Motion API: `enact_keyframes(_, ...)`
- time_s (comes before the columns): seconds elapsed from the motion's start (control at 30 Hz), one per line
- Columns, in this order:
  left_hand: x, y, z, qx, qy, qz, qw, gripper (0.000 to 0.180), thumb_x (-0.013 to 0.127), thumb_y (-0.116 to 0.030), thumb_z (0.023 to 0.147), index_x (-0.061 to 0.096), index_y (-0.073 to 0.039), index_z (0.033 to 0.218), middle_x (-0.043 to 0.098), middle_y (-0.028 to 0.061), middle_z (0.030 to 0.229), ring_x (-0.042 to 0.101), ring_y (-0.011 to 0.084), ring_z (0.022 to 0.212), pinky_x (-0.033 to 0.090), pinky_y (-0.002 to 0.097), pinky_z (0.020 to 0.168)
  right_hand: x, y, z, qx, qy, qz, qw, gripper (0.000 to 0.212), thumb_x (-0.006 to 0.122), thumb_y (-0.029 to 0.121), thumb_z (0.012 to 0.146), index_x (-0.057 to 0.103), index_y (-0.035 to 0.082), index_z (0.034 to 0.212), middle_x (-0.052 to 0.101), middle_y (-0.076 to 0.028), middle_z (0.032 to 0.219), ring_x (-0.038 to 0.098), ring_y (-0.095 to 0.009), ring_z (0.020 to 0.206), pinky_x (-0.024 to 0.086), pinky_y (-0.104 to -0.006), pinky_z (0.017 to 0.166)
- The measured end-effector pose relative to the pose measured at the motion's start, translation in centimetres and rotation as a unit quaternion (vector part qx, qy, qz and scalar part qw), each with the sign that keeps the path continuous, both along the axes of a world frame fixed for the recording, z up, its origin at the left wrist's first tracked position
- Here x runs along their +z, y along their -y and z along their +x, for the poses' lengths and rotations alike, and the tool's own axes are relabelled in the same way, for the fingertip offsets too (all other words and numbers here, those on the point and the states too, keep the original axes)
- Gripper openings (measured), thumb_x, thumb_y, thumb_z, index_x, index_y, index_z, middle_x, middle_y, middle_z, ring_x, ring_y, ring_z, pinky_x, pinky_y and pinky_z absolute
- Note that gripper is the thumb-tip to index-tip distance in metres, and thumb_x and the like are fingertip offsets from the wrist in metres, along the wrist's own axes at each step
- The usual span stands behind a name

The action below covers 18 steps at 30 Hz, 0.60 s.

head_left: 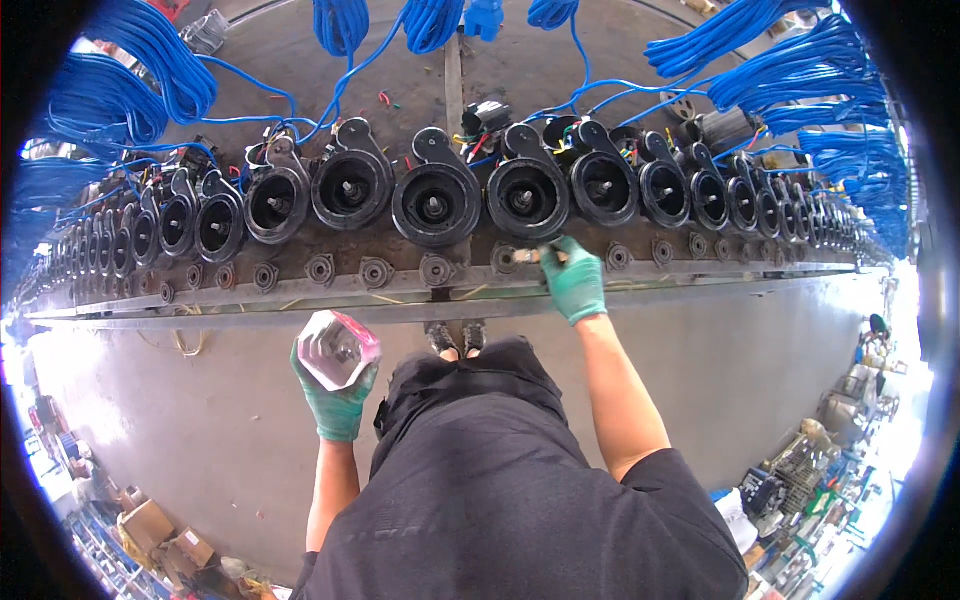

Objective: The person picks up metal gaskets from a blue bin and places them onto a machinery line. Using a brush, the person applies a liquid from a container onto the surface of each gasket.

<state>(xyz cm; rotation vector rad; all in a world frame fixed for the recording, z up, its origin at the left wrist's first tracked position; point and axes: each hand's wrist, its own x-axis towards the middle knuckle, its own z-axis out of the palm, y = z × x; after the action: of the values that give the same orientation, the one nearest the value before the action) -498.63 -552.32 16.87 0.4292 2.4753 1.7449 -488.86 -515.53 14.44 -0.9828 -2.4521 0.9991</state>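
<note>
Gloved in green, my left hand [338,408] is wrapped round a clear cut-off plastic container [335,350] with a pinkish-red side, held up in front of the bench edge. Its contents are hard to make out. My right hand [577,285], also in a green glove, pinches a short brush-like tool [527,256] with a pale, brownish body. The tool's end is over a small round black flange [504,259] on the bench edge; whether they touch I cannot tell. Just beyond it stands a black round pump housing [527,195] with a metal shaft in its middle.
A long row of similar black housings [436,203] runs along the bench [410,90], small flanges [375,271] lying before them. Bundled blue cables [790,70] hang or lie behind. Boxes [148,525] stand on the floor at lower left, assorted parts [800,470] at lower right.
</note>
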Motion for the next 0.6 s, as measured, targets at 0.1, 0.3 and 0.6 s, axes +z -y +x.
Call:
enact_keyframes(0.1, -0.8, 0.1, -0.4, -0.014, 0.004, 0.011, 1.000, 0.090, 0.090, -0.026, 0.070, 0.039, -0.001, 0.140, 0.048, 0.0109, 0.134, 0.049, 0.0248, 0.128, 0.039, 0.0375, 0.110, 1.3, -2.0, 1.9, -0.080, -0.013, -0.029, 0.996, 0.022, 0.072, 0.020, 0.092, 0.069, -0.001, 0.099, 0.073, -0.019, 0.080, 0.071, -0.027, 0.068, 0.055, -0.0384, 0.064)
enact_keyframes(0.3, -2.1, 0.0, -2.0, -0.081, -0.004, 0.005, 0.997, 0.094, 0.091, -0.027, 0.074, 0.032, -0.001, 0.142, 0.050, 0.0085, 0.134, 0.052, 0.0190, 0.122, 0.046, 0.0324, 0.100, -1.2, -4.1, 5.0, -0.165, 0.022, -0.184, 0.969, 0.017, 0.070, 0.017, 0.095, 0.069, 0.000, 0.098, 0.071, -0.011, 0.076, 0.068, -0.015, 0.061, 0.052, -0.0317, 0.057)
enact_keyframes(0.6, -0.2, -2.5, -1.1, -0.111, -0.196, -0.225, 0.948, 0.093, 0.089, -0.027, 0.076, 0.031, 0.000, 0.143, 0.050, 0.0091, 0.135, 0.053, 0.0213, 0.122, 0.043, 0.0348, 0.105, -3.1, -6.1, 4.6, -0.032, 0.092, 0.026, 0.995, 0.024, 0.072, 0.024, 0.092, 0.069, 0.003, 0.103, 0.071, -0.021, 0.084, 0.069, -0.035, 0.073, 0.054, -0.0400, 0.070)
